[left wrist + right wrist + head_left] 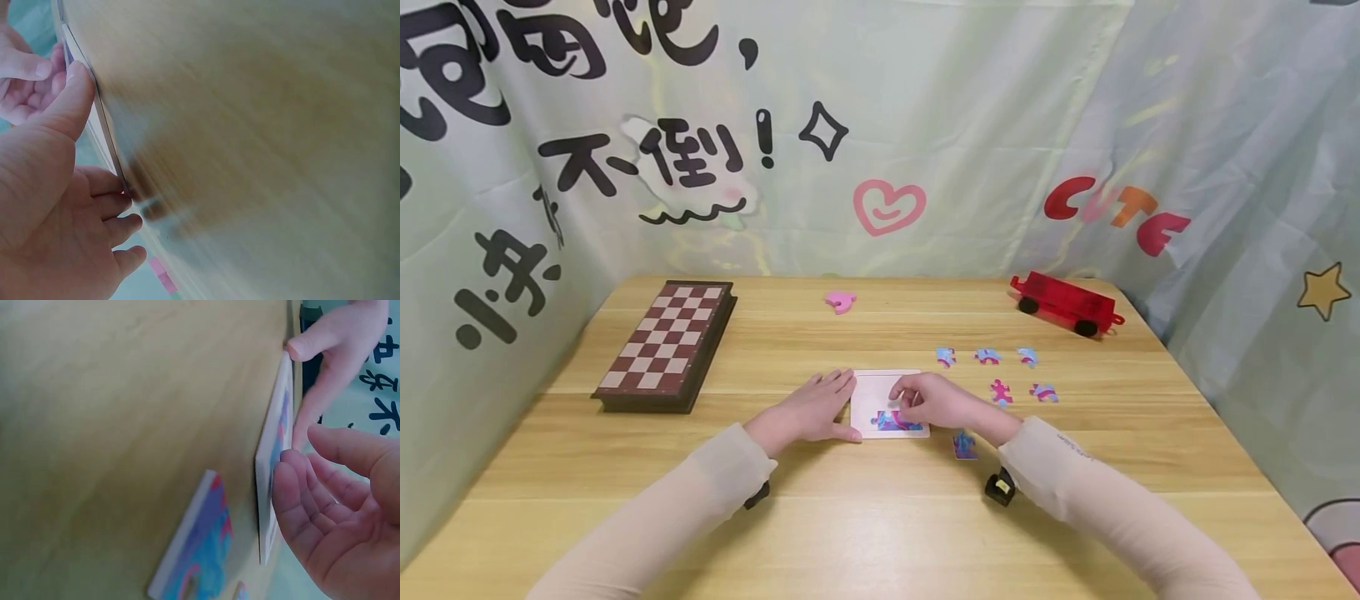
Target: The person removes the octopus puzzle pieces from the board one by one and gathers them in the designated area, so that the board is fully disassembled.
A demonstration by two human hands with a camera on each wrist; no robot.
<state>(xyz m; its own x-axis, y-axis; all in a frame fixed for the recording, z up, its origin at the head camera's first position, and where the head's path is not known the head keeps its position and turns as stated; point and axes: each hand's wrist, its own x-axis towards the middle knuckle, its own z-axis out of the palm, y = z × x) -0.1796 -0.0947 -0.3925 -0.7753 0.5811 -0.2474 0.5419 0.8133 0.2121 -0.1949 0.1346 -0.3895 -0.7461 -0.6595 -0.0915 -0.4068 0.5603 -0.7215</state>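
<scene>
A white puzzle tray (868, 392) lies on the table with joined blue, purple and pink jigsaw pieces (891, 421) along its near side. My left hand (820, 408) rests against the tray's left edge, thumb at the near corner and fingers fairly straight towards the far one. Over the tray, my right hand (936, 400) touches the joined pieces with loosely bent fingertips. In the right wrist view its thumb stands apart from the fingers (290, 494), and no piece shows between them. One loose jigsaw piece (965, 445) lies just right of the tray, near my right wrist.
Several loose jigsaw pieces (987, 356) are spread to the right of the tray. A pink piece (840, 302) lies at the back. A folded checkered board box (662, 342) is on the left, and a red toy wagon (1067, 302) stands at the back right.
</scene>
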